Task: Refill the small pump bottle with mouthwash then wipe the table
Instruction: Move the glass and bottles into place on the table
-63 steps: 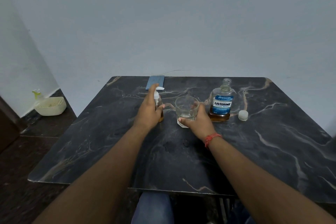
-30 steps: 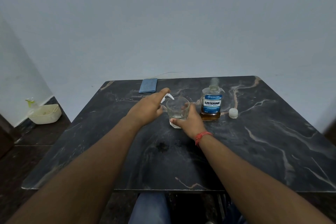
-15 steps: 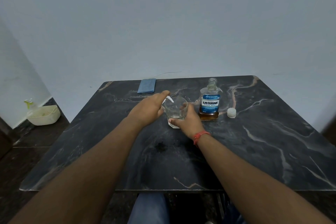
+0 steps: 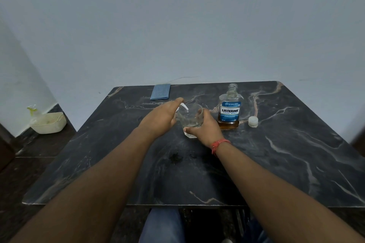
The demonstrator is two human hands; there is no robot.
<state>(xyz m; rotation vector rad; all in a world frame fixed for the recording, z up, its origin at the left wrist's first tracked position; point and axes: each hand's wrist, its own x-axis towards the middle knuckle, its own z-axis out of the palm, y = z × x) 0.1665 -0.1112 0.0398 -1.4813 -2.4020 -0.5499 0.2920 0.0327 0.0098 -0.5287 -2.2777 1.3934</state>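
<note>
In the head view, my left hand (image 4: 160,119) has tipped the small pump bottle (image 4: 182,107) from upright so its white nozzle leans over the glass (image 4: 190,118), fingers curled round it. My right hand (image 4: 205,127) grips the glass on the tabletop (image 4: 276,154). Just right of it stand the open mouthwash bottle (image 4: 230,109) and its cap (image 4: 253,121); the blue cloth (image 4: 160,91) waits beyond my left hand. I judge pumping comes next, wiping later.
</note>
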